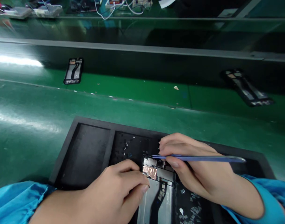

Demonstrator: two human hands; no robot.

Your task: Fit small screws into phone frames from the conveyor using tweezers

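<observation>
An opened phone (165, 174) lies in a black tray (93, 122), showing a copper patch, metal shields and a black flex cable over a silver area. My left hand (116, 186) is closed at the phone's left edge, thumb and forefinger pressed together there; whether a small part sits between them is hidden. Between the thumb and fingers of my right hand (193, 161) are blue tweezers (203, 158). Their tips reach the phone's top left corner. I cannot tell whether the tips pinch anything.
Small bits (193, 205) are scattered inside the tray. Beyond it, on a green conveyor belt (133, 90), lie one opened phone (73, 71) at left and another opened phone (248, 88) at right. White cables (105, 15) and devices stand on a shelf behind.
</observation>
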